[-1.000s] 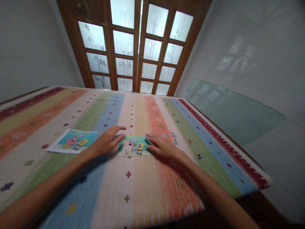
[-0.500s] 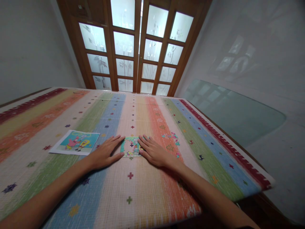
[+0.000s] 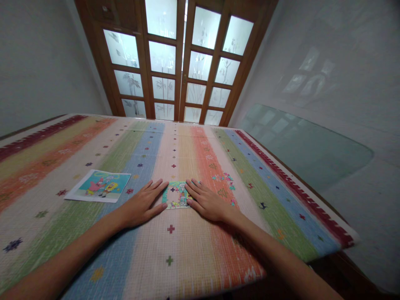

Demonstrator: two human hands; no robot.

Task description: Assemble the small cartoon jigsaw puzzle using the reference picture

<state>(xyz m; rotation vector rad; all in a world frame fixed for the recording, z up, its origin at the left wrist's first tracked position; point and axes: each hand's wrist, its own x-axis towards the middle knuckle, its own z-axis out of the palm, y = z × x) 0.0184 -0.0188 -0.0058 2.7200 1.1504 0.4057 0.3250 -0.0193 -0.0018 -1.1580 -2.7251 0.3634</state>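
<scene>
A partly assembled jigsaw puzzle lies flat on the striped tablecloth, with a gap in its middle through which the cloth shows. My left hand rests at its left edge, fingers stretched out and touching it. From the other side my right hand lies flat over its right part, fingers extended, hiding that end. Loose puzzle pieces are scattered to the right, past my right hand. A printed picture of cartoon figures lies to the left of my left hand.
The table reaches back to wooden doors with frosted panes. A pale glass panel is by the white wall on the right. The table's right edge runs alongside that wall.
Both hands and the puzzle between them have slid slightly to the right and a little nearer to me. The printed picture and the loose pieces have stayed in place.
</scene>
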